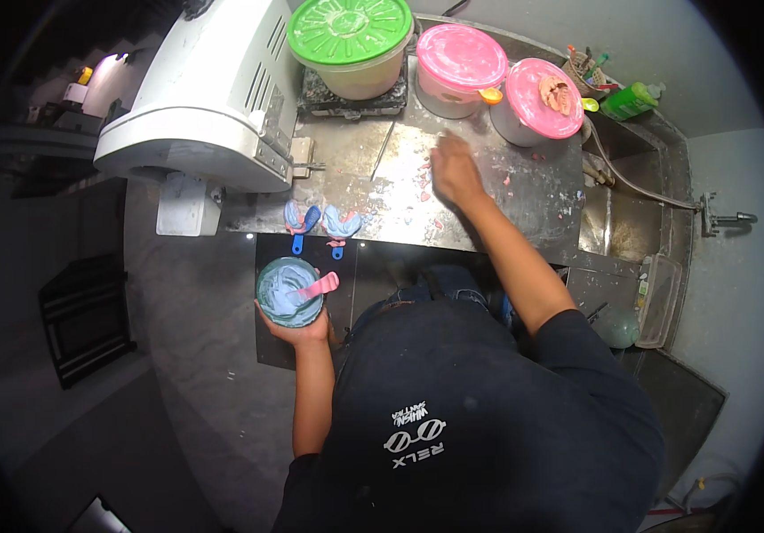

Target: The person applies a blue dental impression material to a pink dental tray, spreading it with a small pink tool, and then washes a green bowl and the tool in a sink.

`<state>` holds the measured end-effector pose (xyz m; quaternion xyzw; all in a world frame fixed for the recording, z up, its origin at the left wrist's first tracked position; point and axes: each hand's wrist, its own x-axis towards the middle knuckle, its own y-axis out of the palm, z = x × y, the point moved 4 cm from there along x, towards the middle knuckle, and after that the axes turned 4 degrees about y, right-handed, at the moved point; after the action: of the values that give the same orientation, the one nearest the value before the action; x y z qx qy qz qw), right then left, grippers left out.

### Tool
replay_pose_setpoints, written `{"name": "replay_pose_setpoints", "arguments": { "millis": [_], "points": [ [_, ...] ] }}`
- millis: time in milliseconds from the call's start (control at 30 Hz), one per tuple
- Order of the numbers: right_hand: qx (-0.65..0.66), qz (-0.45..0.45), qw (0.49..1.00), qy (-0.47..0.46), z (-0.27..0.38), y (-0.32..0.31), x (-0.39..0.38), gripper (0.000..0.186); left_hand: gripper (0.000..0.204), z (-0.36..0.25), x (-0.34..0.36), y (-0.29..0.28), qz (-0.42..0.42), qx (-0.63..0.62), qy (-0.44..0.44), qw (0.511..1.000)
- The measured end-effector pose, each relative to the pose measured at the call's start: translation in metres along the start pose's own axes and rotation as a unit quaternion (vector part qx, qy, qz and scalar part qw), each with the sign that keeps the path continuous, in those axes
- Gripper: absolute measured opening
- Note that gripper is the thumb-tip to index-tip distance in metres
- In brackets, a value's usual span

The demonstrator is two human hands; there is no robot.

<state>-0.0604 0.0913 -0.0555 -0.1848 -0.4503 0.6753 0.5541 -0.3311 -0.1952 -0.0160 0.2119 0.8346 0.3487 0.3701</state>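
Observation:
My left hand [300, 332] cups a translucent green mixing bowl [289, 320] from below, in front of the counter's near edge. Smooth light-blue paste [280, 282] coats the inside of the bowl. A pink spatula [321, 285] leans in it, its blade end sunk in the paste. Over the counter, my right hand [456, 171] is blurred by motion, its fingers too smeared to read. Pink crumbs lie beside it. Two dental impression trays [299, 222] with blue handles sit at the counter edge, filled with pale-blue material and bits of pink.
A white machine [195, 98] stands at the left of the metal counter [404, 213]. Behind are a green-lidded tub [351, 35] and two pink-lidded tubs [462, 58]. A thin metal tool [383, 151] lies mid-counter. At right are a sink [635, 204], a tap [728, 218] and a green bottle [628, 102].

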Motion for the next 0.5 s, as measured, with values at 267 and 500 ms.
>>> {"name": "replay_pose_setpoints", "arguments": {
  "millis": [267,500],
  "points": [
    [-0.078,0.173,0.982,-0.025,0.052,0.002,-0.066,0.068,0.068,0.005,-0.005,0.009,0.001,0.017,-0.018,1.0],
    [-0.039,0.114,0.99,-0.072,0.113,0.023,-0.095,0.064,0.066,0.014,-0.003,0.017,0.056,0.032,-0.051,0.997]
  ]
}}
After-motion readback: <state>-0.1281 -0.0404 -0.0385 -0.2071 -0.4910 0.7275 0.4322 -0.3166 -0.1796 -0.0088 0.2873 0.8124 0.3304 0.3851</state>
